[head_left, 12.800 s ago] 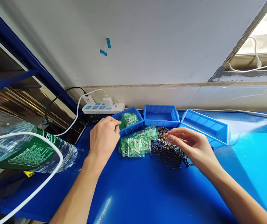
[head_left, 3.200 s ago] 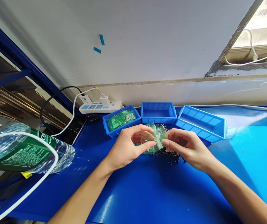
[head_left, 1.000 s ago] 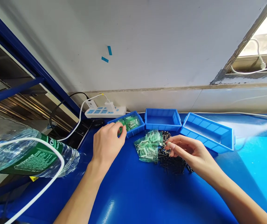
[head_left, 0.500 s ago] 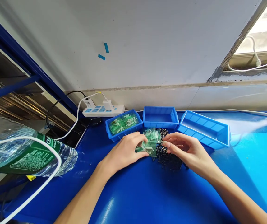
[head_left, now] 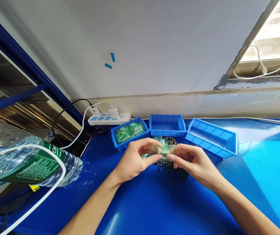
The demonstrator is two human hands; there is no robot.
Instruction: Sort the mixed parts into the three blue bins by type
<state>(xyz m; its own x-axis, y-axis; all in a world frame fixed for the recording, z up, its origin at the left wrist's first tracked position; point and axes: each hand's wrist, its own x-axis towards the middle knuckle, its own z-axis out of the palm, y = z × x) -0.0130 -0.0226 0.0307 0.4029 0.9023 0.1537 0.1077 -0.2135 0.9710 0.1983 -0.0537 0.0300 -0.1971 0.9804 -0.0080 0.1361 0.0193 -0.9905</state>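
My left hand (head_left: 136,160) and my right hand (head_left: 195,161) meet over the blue table, thumbs and fingers closed on a small green-tinted clear plastic bag (head_left: 164,152) with whitish pieces inside. Motion blurs the bag and some fingertips. Below and behind the hands lies a pile of small black screws (head_left: 170,165), partly covered by them. More green plastic (head_left: 161,140) shows just beyond the fingers. To the upper left, a blue bin (head_left: 120,146) holds similar green bags (head_left: 130,130) of pale pieces.
Two more blue bins, a middle one (head_left: 168,133) and a right one (head_left: 210,142), stand behind the hands. A white power strip (head_left: 110,121) lies by the wall. At left are a large water bottle (head_left: 34,163) and a white cable (head_left: 63,169) looping near my left arm.
My right hand has moved left from the screws to the bag, which both hands now grip. My left hand has shifted slightly right, and the camera view has tilted a little.
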